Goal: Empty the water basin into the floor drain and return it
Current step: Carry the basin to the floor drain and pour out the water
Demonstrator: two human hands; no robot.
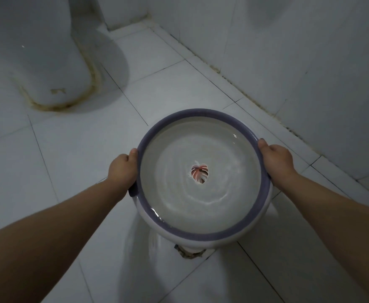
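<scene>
A round white water basin (203,235) with a purple rim hangs above the tiled floor. Rippling water fills it, and a red leaf print shows at its bottom. My left hand (122,169) grips the rim on the left side, thumb over the edge. My right hand (277,160) grips the rim on the right side the same way. Just below the basin's near edge, a dark-edged opening in the floor, the floor drain (190,253), is partly hidden by the basin.
A white toilet base (37,62) with stained sealant stands at the upper left. White tiled walls (288,51) run along the back and right side. Pale floor tiles (70,149) spread around the basin.
</scene>
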